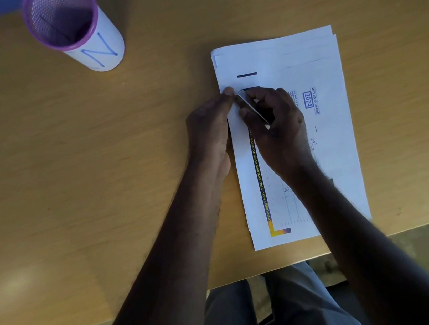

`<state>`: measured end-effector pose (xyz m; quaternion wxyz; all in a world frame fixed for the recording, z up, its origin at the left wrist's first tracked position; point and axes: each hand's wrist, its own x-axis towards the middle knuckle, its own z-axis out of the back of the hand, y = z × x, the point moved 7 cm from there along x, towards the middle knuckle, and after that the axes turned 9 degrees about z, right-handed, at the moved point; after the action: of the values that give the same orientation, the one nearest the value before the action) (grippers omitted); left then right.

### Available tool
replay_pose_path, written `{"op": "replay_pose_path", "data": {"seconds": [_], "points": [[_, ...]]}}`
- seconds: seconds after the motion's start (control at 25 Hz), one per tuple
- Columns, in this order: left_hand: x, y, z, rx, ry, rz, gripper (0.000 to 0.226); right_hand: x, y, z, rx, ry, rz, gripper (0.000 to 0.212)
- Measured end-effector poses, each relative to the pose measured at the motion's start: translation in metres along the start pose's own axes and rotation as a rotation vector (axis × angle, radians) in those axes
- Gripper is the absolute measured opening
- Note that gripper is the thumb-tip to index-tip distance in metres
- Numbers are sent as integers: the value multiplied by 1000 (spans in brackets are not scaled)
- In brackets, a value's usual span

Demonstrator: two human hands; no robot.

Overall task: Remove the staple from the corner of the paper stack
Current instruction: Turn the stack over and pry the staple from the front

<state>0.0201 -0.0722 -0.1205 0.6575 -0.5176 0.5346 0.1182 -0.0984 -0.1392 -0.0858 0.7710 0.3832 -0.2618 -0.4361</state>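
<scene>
Paper stack: white printed sheets, lying flat on the tabletop near its front edge, toward the right; long side running front to back, sheets slightly fanned at the far right corner.
Print: dark strip with yellow lettering along the left margin, boxed "2024" near the far end.
Staple: not discernible; spot between the two hands too small and shadowed to make out.
Left hand: resting along the left edge of the stack, fingers curled, thumb tip pressing down on the paper near the far left part of the sheet.
Right hand: lying on top of the stack, closed around a thin, flat, pale tool; tool slanted, far tip just beside the left thumb.
Forearms: both bare, reaching in over the front edge.
Pen cup: purple mesh, wrapped in white paper marked with a blue "N", standing upright near the far left part of the tabletop, well apart from the stack.
Tabletop: tan wood grain.
</scene>
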Motion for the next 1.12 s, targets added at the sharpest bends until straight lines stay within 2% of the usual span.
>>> {"op": "replay_pose_path", "data": {"seconds": [0.2, 0.4, 0.68, 0.84, 1.12], "points": [[-3, -1, -3, -23, -18, -15, 17, -5, 1, -6, -83, -57, 20, 28], [-1, -1, -2, -33, -93, -60, 19, -9, 1, -13, -185, -97, 25, 28], [2, 1, -2, -15, -112, -13, 27, -5, 0, -6, -102, -79, 32, 29], [0, -2, -3, -6, -108, 10, 16, -4, 2, -6, -120, -57, 18, 32], [-1, -6, -4, 4, -21, 91, 15, 0, 8, -4, -181, -29, 48, 39]]}}
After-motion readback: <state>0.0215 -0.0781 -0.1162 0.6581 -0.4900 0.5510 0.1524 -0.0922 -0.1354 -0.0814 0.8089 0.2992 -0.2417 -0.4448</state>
